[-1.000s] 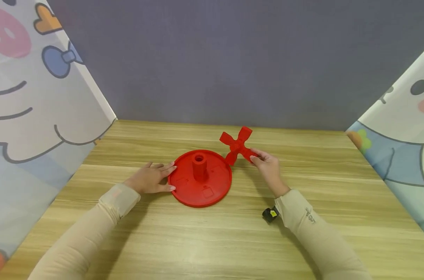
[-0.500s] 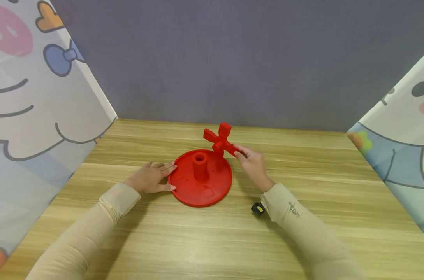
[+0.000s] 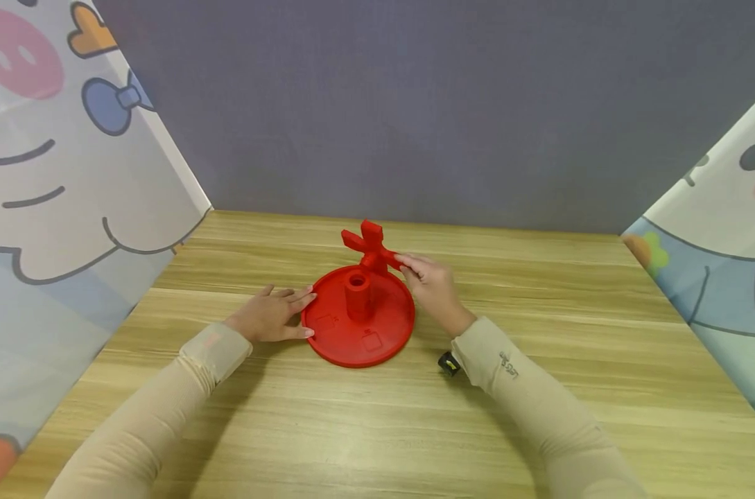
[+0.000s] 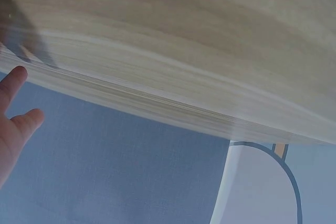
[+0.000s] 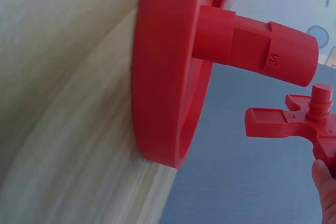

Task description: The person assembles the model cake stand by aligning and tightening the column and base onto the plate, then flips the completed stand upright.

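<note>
A red round base with a raised rim lies flat on the table. From its middle rises a hollow red post, marked 34 in the right wrist view. My left hand rests its outstretched fingers on the base's left rim; only part of that hand shows in the left wrist view. By one arm, my right hand pinches a red cross-shaped piece. The cross is held tilted above the base's far rim, behind the post and apart from it. A short peg stands out from the cross's centre.
The wood-grain table ends at a grey-blue wall behind. Cartoon-printed panels border the left and right. A small black device is at the right cuff.
My right hand has carried the cross leftward, from right of the base to behind the post, tilting it more upright. My left hand and the base have stayed in place.
</note>
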